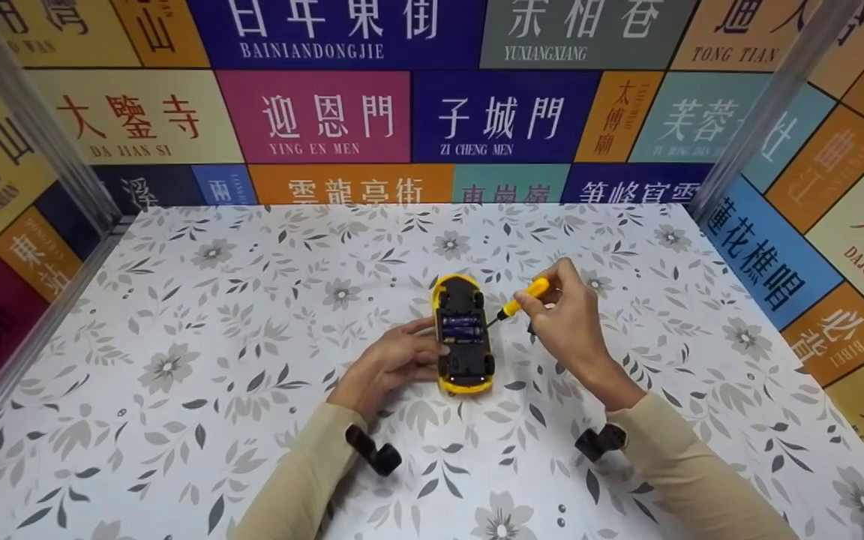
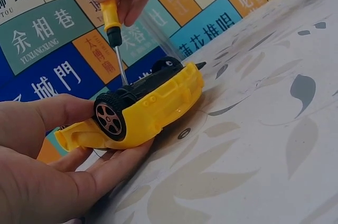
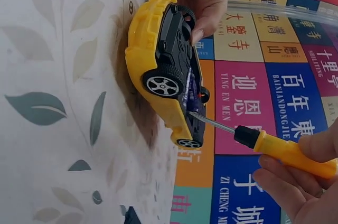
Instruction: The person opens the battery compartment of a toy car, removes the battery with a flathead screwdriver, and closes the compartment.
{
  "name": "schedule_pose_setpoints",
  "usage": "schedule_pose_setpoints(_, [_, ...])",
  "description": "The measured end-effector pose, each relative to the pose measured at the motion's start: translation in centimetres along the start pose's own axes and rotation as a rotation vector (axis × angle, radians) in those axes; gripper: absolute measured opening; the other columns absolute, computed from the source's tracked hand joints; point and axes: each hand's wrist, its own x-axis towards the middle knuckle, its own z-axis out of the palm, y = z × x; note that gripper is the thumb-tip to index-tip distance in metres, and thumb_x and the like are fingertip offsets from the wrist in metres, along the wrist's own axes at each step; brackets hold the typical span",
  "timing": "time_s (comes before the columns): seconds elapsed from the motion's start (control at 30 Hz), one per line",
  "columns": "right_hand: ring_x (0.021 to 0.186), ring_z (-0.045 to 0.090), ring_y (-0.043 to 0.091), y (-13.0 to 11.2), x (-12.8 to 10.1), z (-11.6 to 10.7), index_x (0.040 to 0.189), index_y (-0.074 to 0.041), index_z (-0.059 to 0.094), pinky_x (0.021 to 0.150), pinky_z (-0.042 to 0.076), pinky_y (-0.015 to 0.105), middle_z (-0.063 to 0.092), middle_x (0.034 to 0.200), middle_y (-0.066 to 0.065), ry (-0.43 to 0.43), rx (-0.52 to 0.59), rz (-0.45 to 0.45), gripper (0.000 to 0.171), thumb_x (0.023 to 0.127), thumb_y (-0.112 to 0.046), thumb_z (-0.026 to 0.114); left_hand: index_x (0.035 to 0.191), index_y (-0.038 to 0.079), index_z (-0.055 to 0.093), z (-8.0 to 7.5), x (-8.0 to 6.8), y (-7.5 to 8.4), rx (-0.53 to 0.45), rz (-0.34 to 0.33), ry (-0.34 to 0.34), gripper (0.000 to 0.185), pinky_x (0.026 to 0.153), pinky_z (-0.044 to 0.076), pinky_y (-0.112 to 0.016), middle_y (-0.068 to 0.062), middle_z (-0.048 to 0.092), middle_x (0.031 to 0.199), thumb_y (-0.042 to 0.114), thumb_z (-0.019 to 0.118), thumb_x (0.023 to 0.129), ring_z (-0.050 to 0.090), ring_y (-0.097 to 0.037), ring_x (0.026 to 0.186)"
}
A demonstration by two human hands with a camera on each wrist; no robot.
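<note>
A yellow toy car [image 1: 463,334] lies upside down on the flowered table [image 1: 177,337], black underside up, with blue batteries [image 1: 461,328] showing in its open bay. My left hand [image 1: 394,360] grips the car's left side, thumb and fingers round the body [image 2: 153,108]. My right hand [image 1: 567,315] holds a small screwdriver [image 1: 520,298] by its yellow handle [image 3: 288,150]. Its metal tip [image 3: 193,114] touches the underside near the battery bay. In the left wrist view the screwdriver [image 2: 112,23] comes down onto the car from above.
The table top is covered in a grey leaf-and-flower pattern. Walls of coloured sign panels [image 1: 312,112] close it in at the back and both sides. Two metal posts [image 1: 34,120] stand at the back corners. Black wrist camera mounts [image 1: 376,450] sit under both sleeves.
</note>
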Motion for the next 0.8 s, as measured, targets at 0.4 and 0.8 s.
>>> schedule_pose_setpoints(0.4, [0.081, 0.073, 0.022, 1.4, -0.2, 0.5, 0.097, 0.001, 0.049, 0.065, 0.059, 0.017, 0.065, 0.094, 0.017, 0.013, 0.137, 0.095, 0.022, 0.09, 0.001, 0.07, 0.152, 0.01, 0.039, -0.1, -0.1, -0.1, -0.02, 0.01, -0.031, 0.072, 0.098, 0.056, -0.053, -0.024, 0.056, 0.143, -0.012, 0.06, 0.087, 0.073, -0.027, 0.097])
schedule_pose_setpoints(0.8, [0.076, 0.075, 0.016, 7.3, 1.5, -1.1, 0.107, -0.007, 0.038, 0.08, 0.063, 0.029, 0.07, 0.084, 0.003, -0.138, 0.705, 0.76, 0.014, 0.102, -0.007, 0.052, 0.152, 0.01, 0.038, -0.5, 0.3, -0.2, -0.026, -0.001, -0.049, 0.071, 0.097, 0.056, -0.054, -0.021, 0.068, 0.127, -0.013, 0.056, 0.087, 0.071, -0.024, 0.096])
